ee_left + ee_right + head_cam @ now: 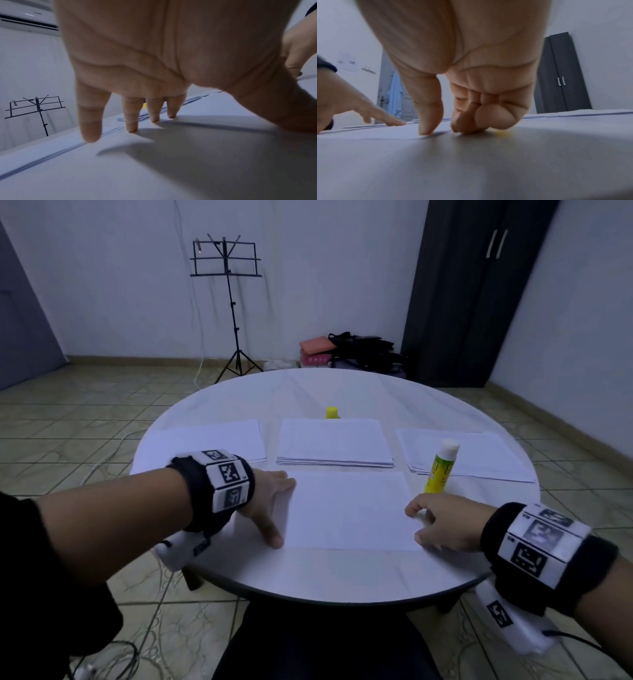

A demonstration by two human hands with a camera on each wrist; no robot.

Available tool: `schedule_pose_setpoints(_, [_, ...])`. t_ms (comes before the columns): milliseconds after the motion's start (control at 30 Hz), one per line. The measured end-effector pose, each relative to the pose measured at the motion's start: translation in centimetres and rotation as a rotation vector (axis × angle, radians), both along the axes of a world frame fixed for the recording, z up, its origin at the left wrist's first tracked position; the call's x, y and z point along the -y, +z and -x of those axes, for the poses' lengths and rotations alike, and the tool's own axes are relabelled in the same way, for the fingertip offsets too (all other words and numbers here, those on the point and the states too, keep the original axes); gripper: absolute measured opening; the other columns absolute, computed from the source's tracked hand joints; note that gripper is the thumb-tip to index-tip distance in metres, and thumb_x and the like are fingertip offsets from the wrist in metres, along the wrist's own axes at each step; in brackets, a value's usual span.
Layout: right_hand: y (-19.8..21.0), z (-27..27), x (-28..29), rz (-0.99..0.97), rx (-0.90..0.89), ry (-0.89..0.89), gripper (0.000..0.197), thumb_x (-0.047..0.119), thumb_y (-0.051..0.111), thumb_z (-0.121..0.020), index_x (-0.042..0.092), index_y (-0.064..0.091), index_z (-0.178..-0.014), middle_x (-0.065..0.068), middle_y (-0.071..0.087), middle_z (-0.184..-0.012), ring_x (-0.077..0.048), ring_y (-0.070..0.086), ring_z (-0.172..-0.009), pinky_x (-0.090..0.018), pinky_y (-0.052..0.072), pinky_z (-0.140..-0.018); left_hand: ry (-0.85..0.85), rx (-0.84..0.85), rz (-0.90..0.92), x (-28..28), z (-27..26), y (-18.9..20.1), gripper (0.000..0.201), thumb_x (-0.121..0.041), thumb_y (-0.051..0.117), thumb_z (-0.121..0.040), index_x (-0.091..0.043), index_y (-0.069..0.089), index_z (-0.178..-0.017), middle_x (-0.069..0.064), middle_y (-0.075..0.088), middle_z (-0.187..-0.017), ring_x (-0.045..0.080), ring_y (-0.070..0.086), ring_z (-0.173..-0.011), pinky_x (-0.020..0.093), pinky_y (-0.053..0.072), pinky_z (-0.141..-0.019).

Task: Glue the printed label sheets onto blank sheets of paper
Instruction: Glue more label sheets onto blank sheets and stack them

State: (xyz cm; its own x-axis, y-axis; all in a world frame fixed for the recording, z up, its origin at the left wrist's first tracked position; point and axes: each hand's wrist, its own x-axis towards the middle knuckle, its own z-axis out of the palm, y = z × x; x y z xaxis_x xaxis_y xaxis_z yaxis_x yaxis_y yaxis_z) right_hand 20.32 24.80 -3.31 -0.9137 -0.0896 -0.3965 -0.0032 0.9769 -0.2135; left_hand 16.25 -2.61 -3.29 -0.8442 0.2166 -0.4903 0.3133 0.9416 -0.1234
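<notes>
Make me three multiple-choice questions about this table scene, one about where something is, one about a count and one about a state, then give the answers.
1. Where does the upright glue stick stand?
A. at the near left corner of the right-hand stack
B. on the left-hand stack
C. on the floor

2. How many paper stacks lie behind the single sheet?
A. one
B. three
C. five

3. How is the left hand?
A. clenched in a fist
B. gripping the glue stick
C. fingers spread at the sheet's left edge

Answers: 1 A, it rises by that stack's corner. 2 B, three lie in a row. 3 C, the left wrist view shows straight fingertips down.
</notes>
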Motion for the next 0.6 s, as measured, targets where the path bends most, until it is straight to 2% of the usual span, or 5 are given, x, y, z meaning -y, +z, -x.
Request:
schedule_pose_setpoints(167, [0.1,-0.6,2.3,-0.333,-0.073,0.176,0.037,0.015,0.044,-0.091,0.018,0.046,-0.128,-0.004,0.043,-0.123,-0.023,0.05,-0.109,-0.032,0.045,-0.09,0.038,-0.003,0.035,0.2,0.7,-0.3,0.115,-0.068,0.079,-0.051,-0.02,0.023,-0.14,0.001,0.042,-0.139,0.027,0.046,-0.123,0.043,0.039,-0.104])
schedule_pose_setpoints(267, [0.1,-0.6,5.3,-0.342,-0.113,0.29,0.033,0.016,0.044,-0.089,0.019,0.05,-0.122,-0.006,0.043,-0.121,-0.026,0.049,-0.112,-0.039,0.045,-0.093,0.023,-0.017,0.044,0.3,0.8,-0.5,0.124,-0.071,0.077,-0.052,-0.017,0.018,-0.146,-0.001,0.033,-0.147,0.026,0.039,-0.132,0.044,0.035,-0.108])
schedule_pose_setpoints(433, [0.6,-0.8,12.8,-0.221,-0.106,0.565,0.041,0.02,0.05,-0.092,0.026,0.049,-0.133,-0.008,0.045,-0.132,-0.028,0.048,-0.12,-0.033,0.039,-0.099,0.019,-0.011,0.047,0.2,0.9,-0.9,0.13,-0.073,0.076,-0.048,-0.015,0.016,-0.148,-0.001,0.025,-0.152,0.025,0.03,-0.138,0.045,0.03,-0.111])
schedule_pose_setpoints(533, [0.9,-0.2,16.5,-0.31,-0.117,0.623,0.045,0.027,0.051,-0.095,0.012,0.046,-0.137,-0.011,0.049,-0.133,-0.028,0.048,-0.121,-0.031,0.039,-0.096,-0.048,-0.024,0.066,0.1,0.9,-1.1,0.13,-0.077,0.071,-0.039,-0.016,0.024,-0.143,0.002,0.031,-0.145,0.029,0.032,-0.136,0.047,0.031,-0.11])
schedule_pose_setpoints(600, [1.2,0.6,17.4,-0.275,-0.111,0.612,0.05,0.029,0.054,-0.095,0.007,0.044,-0.138,-0.014,0.044,-0.138,-0.028,0.042,-0.127,-0.031,0.035,-0.1,-0.084,-0.029,0.049,0.3,0.9,-1.3,0.117,-0.068,0.076,-0.055,-0.021,0.021,-0.147,0.002,0.024,-0.149,0.03,0.024,-0.14,0.048,0.025,-0.114])
